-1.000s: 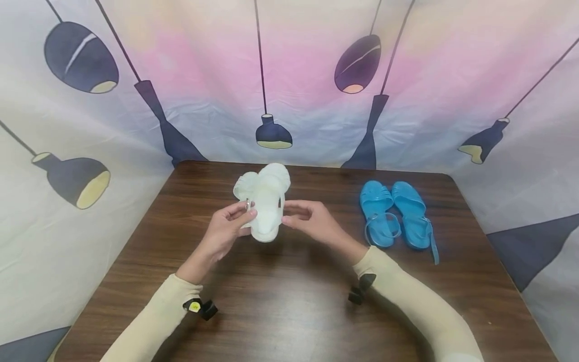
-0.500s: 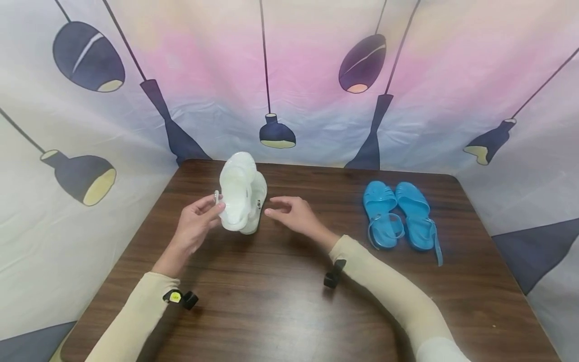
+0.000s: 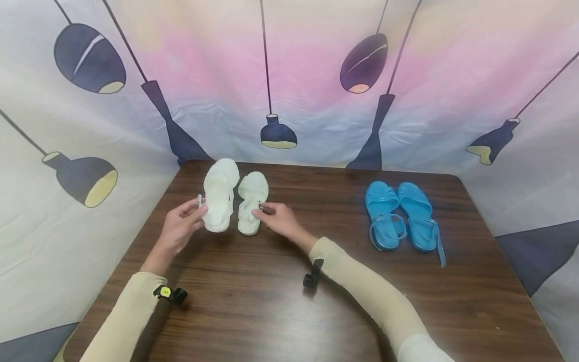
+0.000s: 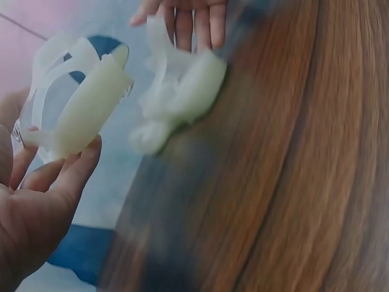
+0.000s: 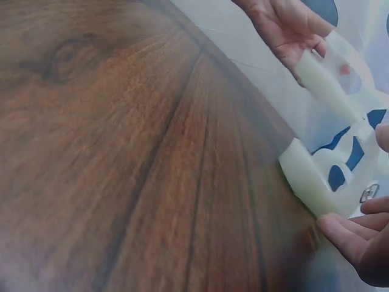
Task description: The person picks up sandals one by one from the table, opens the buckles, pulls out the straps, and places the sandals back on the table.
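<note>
My left hand [image 3: 176,226] holds a white jelly sandal [image 3: 219,206] by the side of its heel, raised a little above the table. In the left wrist view, fingers lie under this sandal's heel [image 4: 91,112] and its sole hangs apart from the wood. A second white sandal [image 3: 246,219] stands to the right, toe pointing away. My right hand [image 3: 285,221] grips that one at its heel beside the buckle, thumb on the inner side. In the right wrist view, fingertips [image 5: 340,231] touch the heel's outer wall, while the thumb is partly cut off.
A pair of blue sandals [image 3: 382,211] lies side by side at the right of the brown wooden table [image 3: 253,306], one strap trailing out. Behind the table's back edge hangs a cloth [image 3: 312,65] printed with lamps.
Both hands have moved left. The two white sandals, overlapping before, now stand apart. My right hand left the sandals, then came to the heel of the right one. The blue pair stayed put.
</note>
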The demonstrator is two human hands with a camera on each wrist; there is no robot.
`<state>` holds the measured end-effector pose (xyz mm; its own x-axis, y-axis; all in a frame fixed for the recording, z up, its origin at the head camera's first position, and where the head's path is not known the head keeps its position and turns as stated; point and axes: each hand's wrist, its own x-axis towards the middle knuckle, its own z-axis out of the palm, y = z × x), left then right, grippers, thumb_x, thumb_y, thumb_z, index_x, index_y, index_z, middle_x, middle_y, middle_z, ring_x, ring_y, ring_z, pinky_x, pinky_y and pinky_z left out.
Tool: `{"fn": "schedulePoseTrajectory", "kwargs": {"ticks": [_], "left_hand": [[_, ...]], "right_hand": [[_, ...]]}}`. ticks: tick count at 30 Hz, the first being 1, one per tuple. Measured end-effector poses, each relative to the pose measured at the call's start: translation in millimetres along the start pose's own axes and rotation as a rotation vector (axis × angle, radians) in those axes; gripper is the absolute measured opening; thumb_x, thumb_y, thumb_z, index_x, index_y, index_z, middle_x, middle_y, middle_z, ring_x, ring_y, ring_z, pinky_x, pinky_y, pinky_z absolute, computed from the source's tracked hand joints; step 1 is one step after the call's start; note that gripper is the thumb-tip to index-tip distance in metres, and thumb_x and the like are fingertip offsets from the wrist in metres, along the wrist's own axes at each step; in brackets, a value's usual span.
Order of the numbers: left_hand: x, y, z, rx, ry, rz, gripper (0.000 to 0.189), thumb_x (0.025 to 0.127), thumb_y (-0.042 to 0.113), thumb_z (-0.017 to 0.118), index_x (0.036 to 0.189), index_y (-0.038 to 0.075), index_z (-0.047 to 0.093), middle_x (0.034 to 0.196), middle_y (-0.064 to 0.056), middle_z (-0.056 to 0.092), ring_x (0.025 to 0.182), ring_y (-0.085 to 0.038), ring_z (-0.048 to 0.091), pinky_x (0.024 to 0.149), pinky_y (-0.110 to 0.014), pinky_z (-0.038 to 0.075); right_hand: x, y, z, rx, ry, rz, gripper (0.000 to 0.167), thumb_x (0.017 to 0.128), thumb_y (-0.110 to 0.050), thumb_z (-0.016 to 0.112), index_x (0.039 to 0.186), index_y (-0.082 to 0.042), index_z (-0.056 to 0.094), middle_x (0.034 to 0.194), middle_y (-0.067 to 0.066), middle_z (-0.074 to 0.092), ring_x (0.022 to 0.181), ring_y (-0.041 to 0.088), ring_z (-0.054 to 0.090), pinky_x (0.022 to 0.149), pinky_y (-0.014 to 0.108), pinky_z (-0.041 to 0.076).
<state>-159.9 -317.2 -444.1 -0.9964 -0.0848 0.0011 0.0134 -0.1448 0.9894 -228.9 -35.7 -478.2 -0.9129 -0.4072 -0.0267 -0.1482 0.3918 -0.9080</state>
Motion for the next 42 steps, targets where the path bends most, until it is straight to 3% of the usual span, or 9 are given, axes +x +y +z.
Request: {"fn": "schedulePoseTrajectory", "kwargs": {"ticks": [3,16,21,29,32,35,42], "left_hand": [[5.3,-5.4,-8.7,0.010,0.000,-0.003,0.017,0.097,0.008,0.070,0.111,0.017,0.073,0.108,0.008,0.072,0.097,-0.005,0.069,0.082,-0.024,0.059],[26.7,-24.0,-37.1,0.073,0.010,-0.063,0.029,0.096,0.010,0.072,0.125,0.007,0.066,0.110,0.013,0.071,0.099,0.000,0.068,0.080,-0.022,0.059],[34.1,-30.8,-40.4,0.160,-0.011,-0.099,0.033,0.096,0.018,0.073,0.127,0.009,0.065,0.109,0.018,0.069,0.100,0.003,0.067,0.081,-0.021,0.058],[41.8,-37.9,-40.5,0.286,-0.027,-0.152,0.063,0.097,0.032,0.072,0.145,-0.001,0.049,0.113,0.021,0.062,0.104,0.006,0.061,0.084,-0.019,0.057],[42.3,-38.6,-40.8,0.333,-0.031,-0.153,0.070,0.098,0.036,0.069,0.149,-0.005,0.044,0.120,0.015,0.060,0.105,0.007,0.060,0.085,-0.018,0.056],[42.7,-37.6,-38.5,0.434,-0.030,-0.141,0.074,0.099,0.043,0.066,0.148,-0.006,0.044,0.131,0.000,0.059,0.102,0.009,0.059,0.084,-0.016,0.055],[43.3,-35.2,-32.9,0.596,-0.037,-0.136,0.073,0.099,0.050,0.062,0.145,-0.005,0.049,0.138,-0.021,0.061,0.094,0.008,0.059,0.082,-0.015,0.052]], "right_hand": [[-0.3,2,2,0.068,-0.030,0.013,0.068,0.096,-0.055,0.065,0.143,-0.006,0.058,0.137,0.015,0.065,0.089,0.022,0.076,0.080,0.033,0.060],[0.1,1,5,0.079,-0.013,0.050,0.061,0.094,-0.055,0.069,0.139,-0.014,0.064,0.137,0.011,0.066,0.081,0.017,0.075,0.071,0.027,0.058],[-1.3,0,5,0.066,-0.001,0.061,0.061,0.093,-0.055,0.069,0.139,-0.015,0.064,0.136,0.010,0.066,0.079,0.016,0.074,0.068,0.027,0.056],[-2.0,-1,5,0.069,-0.012,0.069,0.062,0.093,-0.055,0.069,0.141,-0.015,0.063,0.139,0.011,0.064,0.078,0.015,0.074,0.070,0.027,0.057],[-2.7,-1,4,0.072,-0.016,0.072,0.063,0.093,-0.055,0.069,0.141,-0.015,0.062,0.140,0.011,0.063,0.080,0.015,0.074,0.072,0.028,0.057],[-2.3,0,4,0.072,-0.020,0.073,0.063,0.094,-0.056,0.068,0.142,-0.015,0.061,0.141,0.011,0.062,0.081,0.015,0.074,0.073,0.028,0.058],[-1.4,0,2,0.082,-0.027,0.074,0.064,0.095,-0.055,0.068,0.142,-0.013,0.060,0.141,0.012,0.062,0.083,0.017,0.074,0.073,0.029,0.058]]}}
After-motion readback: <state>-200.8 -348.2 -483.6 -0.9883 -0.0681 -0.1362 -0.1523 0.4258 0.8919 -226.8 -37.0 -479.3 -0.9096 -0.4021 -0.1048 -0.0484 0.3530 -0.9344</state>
